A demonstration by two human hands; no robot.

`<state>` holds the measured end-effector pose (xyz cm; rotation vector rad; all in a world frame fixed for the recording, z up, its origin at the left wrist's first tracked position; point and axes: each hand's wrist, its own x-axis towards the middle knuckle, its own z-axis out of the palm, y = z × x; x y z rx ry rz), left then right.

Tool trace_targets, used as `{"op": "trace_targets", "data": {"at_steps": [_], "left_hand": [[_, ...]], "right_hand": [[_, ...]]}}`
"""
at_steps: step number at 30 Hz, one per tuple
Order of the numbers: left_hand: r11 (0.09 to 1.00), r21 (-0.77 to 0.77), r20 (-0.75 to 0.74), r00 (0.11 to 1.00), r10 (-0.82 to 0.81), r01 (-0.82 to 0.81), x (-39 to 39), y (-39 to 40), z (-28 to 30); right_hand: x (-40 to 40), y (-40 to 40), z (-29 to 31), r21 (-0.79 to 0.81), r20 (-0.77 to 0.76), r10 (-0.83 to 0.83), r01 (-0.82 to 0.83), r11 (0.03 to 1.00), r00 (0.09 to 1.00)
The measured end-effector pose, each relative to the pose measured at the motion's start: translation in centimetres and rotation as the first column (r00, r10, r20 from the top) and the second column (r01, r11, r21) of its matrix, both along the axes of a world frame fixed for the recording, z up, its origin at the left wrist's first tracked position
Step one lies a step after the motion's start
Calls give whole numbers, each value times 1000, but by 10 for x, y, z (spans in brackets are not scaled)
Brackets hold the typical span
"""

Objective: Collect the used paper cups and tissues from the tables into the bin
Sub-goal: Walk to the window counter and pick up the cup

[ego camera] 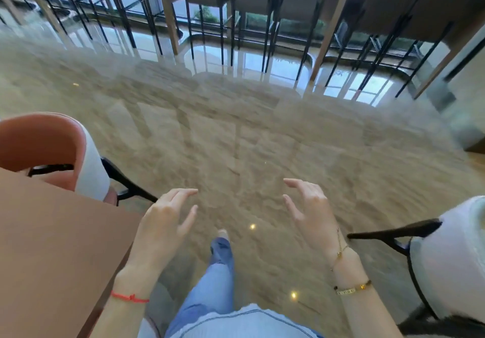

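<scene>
Empty and spread, both the left hand (164, 222) and right hand (309, 211) hung over the floor (236, 141). No cups, tissues or bin showed. Walking between table (52, 232) and chair (451, 253), a hip could clip either.

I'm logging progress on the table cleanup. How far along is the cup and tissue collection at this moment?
Nothing shows as done: no cup, tissue or bin is in view. In hand: nothing. The left hand and right hand are both open and empty, held out over the polished floor, a jeans-clad leg stepping forward. The brown table at left shows only bare surface. What remains can't be judged from here.
</scene>
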<state>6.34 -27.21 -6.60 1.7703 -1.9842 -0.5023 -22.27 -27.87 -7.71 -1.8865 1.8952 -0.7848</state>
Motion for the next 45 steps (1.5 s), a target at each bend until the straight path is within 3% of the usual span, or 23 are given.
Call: {"op": "trace_targets", "data": {"at_steps": [6,19,30,45], "left_hand": [[999,-31,-8,1000,18,-18,18,-142,-7],[998,-58,10,1000,-7,8,64,-449,20],[997,-78,13,1000,-1,2,58,-688,4],[995,-84,-15,999,43,-45,36,-1046,20]], "right_hand": [[15,-146,-19,-9,3,33,-33,999,999],[62,-450,0,-56,41,13,-11,998,999],[48,-690,-23,-31,50,9,-7,999,999],[24,-1064,11,-36,4,72,-71,997,997]]}}
